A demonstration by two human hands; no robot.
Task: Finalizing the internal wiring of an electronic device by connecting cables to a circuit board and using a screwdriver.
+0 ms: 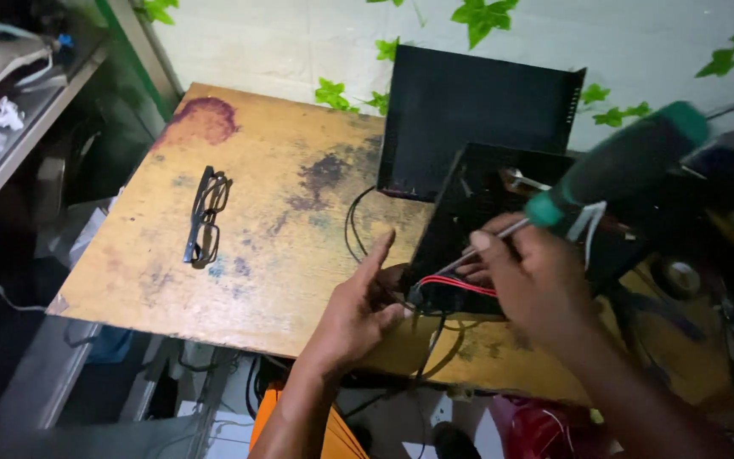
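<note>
A green-handled screwdriver (613, 174) is gripped in the closed right hand (533, 280) inside an open black metal case (477, 204) — its near edge is steadied by the half-open left hand (358, 310).

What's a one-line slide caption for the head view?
Right hand works a green-handled screwdriver into an open black case that the left hand steadies on a stained wooden table, folded glasses lying nearby.
</note>
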